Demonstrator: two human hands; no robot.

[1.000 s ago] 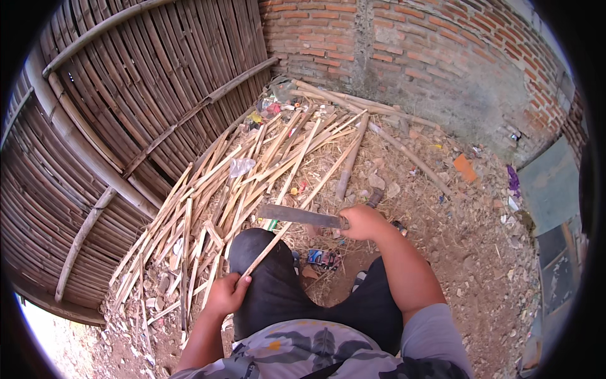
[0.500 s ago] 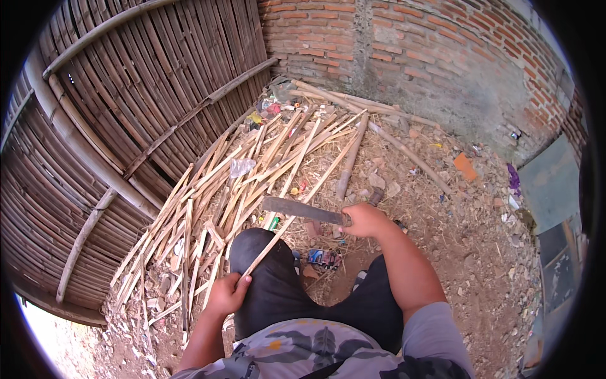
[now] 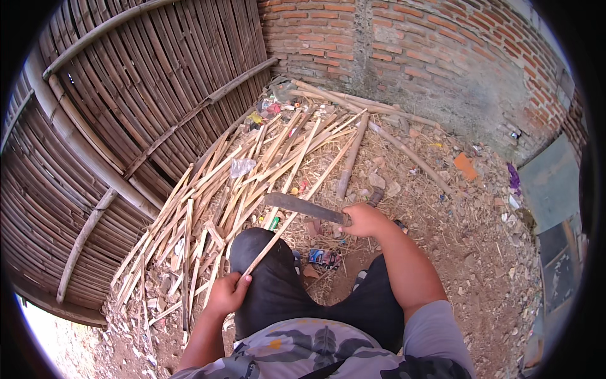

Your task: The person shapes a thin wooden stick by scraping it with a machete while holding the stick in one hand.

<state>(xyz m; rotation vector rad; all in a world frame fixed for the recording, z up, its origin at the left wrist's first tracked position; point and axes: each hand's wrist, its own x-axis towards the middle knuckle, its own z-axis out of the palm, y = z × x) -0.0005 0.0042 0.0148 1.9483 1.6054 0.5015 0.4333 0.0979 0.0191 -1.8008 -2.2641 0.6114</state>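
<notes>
A: Start nearest. What are the hands doing?

B: The left hand (image 3: 226,292) is curled shut around the near end of a long bamboo strip (image 3: 297,211), which rests across the person's left knee, covered in dark shorts (image 3: 271,278). The strip runs away to the far right, over the ground, toward the pile.

A: And the other?

B: The right hand (image 3: 366,220) is closed in a fist on the handle of a machete (image 3: 306,207). The blade points left and lies across the strip, just beyond the knee; whether the edge actually touches the strip I cannot tell.

A: What lies between the legs?

B: A small colourful packet (image 3: 320,257) on the dirt ground (image 3: 480,265), near the feet, among chips and straw.

A: Farther out?

B: A spread pile of split bamboo strips (image 3: 214,202) fans from the near left toward the far middle. A thicker round bamboo pole (image 3: 351,161) lies just right of it, and a clear plastic scrap (image 3: 242,167) sits on top of the strips.

A: And behind?

B: A woven bamboo fence (image 3: 126,101) on the left, a red brick wall (image 3: 404,44) at the far side.
</notes>
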